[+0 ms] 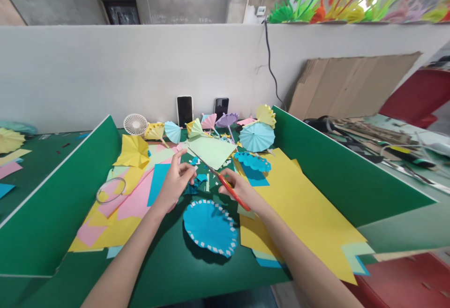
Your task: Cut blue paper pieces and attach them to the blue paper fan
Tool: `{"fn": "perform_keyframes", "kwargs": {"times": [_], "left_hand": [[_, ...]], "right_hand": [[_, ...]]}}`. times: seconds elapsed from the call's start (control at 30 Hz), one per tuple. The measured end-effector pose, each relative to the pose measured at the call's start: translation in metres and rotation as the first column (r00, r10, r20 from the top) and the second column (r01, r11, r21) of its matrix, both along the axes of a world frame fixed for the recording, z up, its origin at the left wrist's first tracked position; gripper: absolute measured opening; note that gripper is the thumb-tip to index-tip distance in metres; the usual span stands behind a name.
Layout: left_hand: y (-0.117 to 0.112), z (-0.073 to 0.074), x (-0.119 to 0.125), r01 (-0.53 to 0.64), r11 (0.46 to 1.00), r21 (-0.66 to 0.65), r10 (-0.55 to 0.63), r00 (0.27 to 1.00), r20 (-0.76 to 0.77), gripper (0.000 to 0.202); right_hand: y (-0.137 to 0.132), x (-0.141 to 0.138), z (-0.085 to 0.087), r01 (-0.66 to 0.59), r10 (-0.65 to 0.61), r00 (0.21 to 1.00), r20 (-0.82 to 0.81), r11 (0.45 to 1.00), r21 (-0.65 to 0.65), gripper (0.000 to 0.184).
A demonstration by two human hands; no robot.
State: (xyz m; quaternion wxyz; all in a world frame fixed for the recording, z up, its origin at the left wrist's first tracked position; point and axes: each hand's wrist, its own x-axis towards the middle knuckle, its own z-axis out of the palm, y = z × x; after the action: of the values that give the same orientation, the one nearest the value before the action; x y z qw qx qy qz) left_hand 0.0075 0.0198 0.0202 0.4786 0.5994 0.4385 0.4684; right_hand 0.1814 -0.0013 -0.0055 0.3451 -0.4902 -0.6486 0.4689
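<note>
L fingers (183,169) pinch light green paper (213,151); R fingers (232,184) grip red scissors (228,189).

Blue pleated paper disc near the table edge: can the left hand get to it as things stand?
Probably yes. The blue pleated disc lies uncovered just below the left hand, but its fingers hold the light green folded paper.

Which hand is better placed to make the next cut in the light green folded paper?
Probably the right hand: it already grips the red-handled scissors, whose blades point at the light green folded paper. The left hand pinches that paper's lower corner to steady it.
</note>
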Motion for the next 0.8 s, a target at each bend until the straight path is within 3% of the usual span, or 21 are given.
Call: {"fn": "perform_keyframes", "kwargs": {"times": [0.07, 0.17, 0.23, 0.3, 0.43, 0.6, 0.8], "left_hand": [[0.001, -0.002, -0.001, -0.022, 0.999, 0.028, 0.023, 1.0, -0.02, 0.046], [0.005, -0.004, -0.006, -0.164, 0.977, 0.14, 0.175, 0.982, -0.07, 0.038], [0.007, -0.004, -0.011, -0.288, 0.923, 0.255, 0.331, 0.933, -0.143, 0.029], [0.01, -0.004, -0.015, -0.317, 0.878, 0.359, 0.419, 0.872, -0.255, 0.023], [0.013, -0.006, -0.018, -0.182, 0.832, 0.524, 0.455, 0.765, -0.456, 0.017], [0.014, -0.013, -0.018, -0.007, 0.828, 0.561, 0.437, 0.635, -0.637, 0.017], [0.014, -0.017, -0.018, 0.086, 0.828, 0.554, 0.398, 0.606, -0.689, 0.014]], "right_hand": [[0.004, 0.002, -0.005, 0.084, -0.093, 0.989, 0.115, 0.994, 0.076, 0.037], [0.006, 0.003, -0.009, 0.174, -0.256, 0.888, 0.382, 0.956, 0.236, 0.042], [0.006, 0.002, -0.01, 0.15, -0.31, 0.804, 0.507, 0.932, 0.33, 0.045], [0.005, 0.001, -0.01, 0.093, -0.333, 0.747, 0.575, 0.91, 0.404, 0.047], [0.004, 0.0, -0.009, -0.027, -0.337, 0.674, 0.658, 0.878, 0.477, 0.053], [0.003, 0.0, -0.007, -0.119, -0.35, 0.581, 0.734, 0.856, 0.503, 0.048], [0.002, 0.0, -0.006, -0.154, -0.363, 0.533, 0.764, 0.847, 0.51, 0.042]]}}
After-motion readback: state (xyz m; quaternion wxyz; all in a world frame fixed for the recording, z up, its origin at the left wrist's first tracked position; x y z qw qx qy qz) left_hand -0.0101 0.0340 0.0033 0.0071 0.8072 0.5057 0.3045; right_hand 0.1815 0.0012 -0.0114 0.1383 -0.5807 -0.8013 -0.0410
